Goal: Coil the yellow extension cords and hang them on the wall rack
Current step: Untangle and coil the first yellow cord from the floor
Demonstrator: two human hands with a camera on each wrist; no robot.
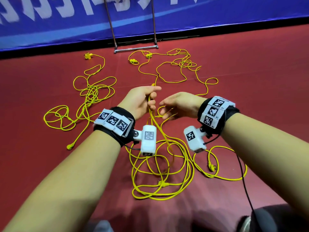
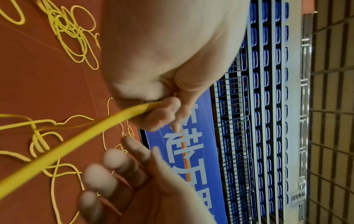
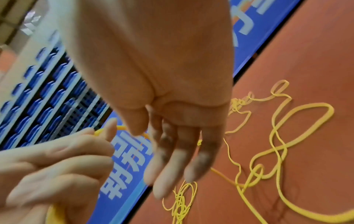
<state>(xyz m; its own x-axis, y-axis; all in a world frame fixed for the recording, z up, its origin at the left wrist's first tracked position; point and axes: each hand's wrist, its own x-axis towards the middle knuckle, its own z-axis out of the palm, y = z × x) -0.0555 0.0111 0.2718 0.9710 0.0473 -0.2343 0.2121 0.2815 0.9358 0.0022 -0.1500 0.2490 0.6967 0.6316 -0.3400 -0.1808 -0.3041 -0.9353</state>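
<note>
While your left hand [image 1: 142, 101] is pinching a yellow extension cord [image 1: 151, 113] between thumb and curled fingers [image 2: 162, 115], your right hand [image 1: 180, 104] is hovering just beside it with its fingers [image 3: 168, 171] spread and holding nothing. The gripped cord is hanging down to loose loops on the red floor [image 1: 250, 67]. More yellow cords [image 1: 93, 91] are lying tangled there, near the metal rack [image 1: 135, 49] standing against the blue banner [image 1: 217, 15].

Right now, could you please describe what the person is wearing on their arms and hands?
Both forearms are bare, with no sleeves or gloves. Each wrist has a black fabric band carrying white tiles printed with black square markers. A white boxy camera unit, also marked, hangs from each band, trailing a thin black cable.
</note>
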